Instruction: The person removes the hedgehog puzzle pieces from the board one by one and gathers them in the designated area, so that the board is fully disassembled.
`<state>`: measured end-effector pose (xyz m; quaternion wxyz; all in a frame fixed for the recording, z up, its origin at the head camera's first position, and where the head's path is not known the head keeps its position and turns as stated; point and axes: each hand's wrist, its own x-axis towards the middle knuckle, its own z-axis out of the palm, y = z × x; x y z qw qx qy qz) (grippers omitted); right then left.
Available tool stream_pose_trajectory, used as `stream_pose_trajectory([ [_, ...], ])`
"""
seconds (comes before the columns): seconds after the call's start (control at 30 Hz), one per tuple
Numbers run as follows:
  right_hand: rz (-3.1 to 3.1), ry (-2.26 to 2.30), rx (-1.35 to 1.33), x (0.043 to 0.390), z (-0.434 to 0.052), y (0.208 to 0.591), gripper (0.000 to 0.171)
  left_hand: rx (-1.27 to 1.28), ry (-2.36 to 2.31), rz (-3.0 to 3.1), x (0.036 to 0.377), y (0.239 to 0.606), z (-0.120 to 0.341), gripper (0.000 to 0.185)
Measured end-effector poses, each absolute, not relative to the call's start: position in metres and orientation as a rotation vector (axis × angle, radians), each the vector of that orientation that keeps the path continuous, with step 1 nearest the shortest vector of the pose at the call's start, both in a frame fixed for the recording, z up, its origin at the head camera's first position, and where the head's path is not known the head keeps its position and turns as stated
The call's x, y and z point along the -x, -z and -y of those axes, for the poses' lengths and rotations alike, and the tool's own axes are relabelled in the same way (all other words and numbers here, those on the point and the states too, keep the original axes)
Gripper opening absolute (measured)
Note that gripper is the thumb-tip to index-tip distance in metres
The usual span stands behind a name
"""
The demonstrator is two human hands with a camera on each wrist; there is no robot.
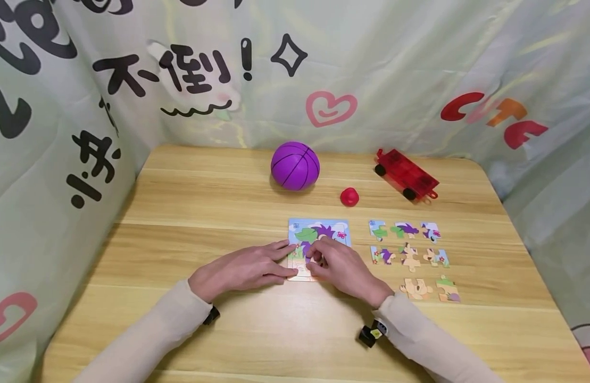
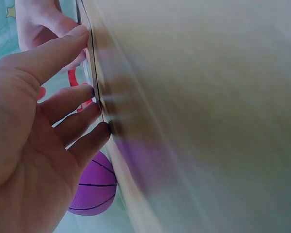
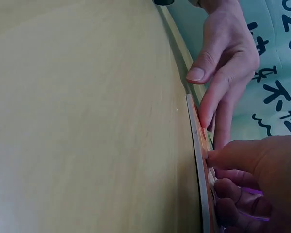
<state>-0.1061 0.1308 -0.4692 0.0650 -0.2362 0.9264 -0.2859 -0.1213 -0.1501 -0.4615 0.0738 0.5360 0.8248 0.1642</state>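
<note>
A puzzle board (image 1: 318, 222) with a printed picture lies flat on the table. My left hand (image 1: 249, 266) rests at its left side, fingers extended, thumb and fingertips touching the edge. Over the lower middle of the board, my right hand (image 1: 340, 268) has its fingers curled and pinches a puzzle piece, mostly hidden under the fingertips. In the right wrist view the right thumb (image 3: 237, 158) presses low against the board's edge (image 3: 199, 150), with the left hand (image 3: 228, 73) just beyond. Right of the board lie loose puzzle pieces (image 1: 410, 258) in three rows.
Behind the board sit a purple ball (image 1: 295, 166), a small red lump (image 1: 349, 197) and a red toy cart (image 1: 407, 174) with black wheels. The wooden table (image 1: 204, 197) is backed by a printed curtain (image 1: 395, 64).
</note>
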Motion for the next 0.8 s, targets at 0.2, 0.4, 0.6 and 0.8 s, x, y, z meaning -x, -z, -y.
stream_pose_trajectory([
  [0.2, -2.815, 0.842, 0.777, 0.107, -0.128, 0.468, 0.008, -1.594, -0.495, -2.47, 0.121, 0.462, 0.149, 0.038],
  [0.4, -2.792, 0.825, 0.794, 0.109, -0.133, 0.466, 0.01, -1.607, -0.478, -2.458, 0.123, 0.463, 0.148, 0.04],
  [0.6, -2.827, 0.795, 0.804, 0.113, -0.152, 0.459, 0.01, -1.604, -0.465, -2.466, 0.122, 0.463, 0.149, 0.04],
  [0.8, -2.86, 0.752, 0.848, 0.113, -0.182, 0.451, 0.011, -1.58, -0.456, -2.527, 0.12, 0.462, 0.145, 0.036],
])
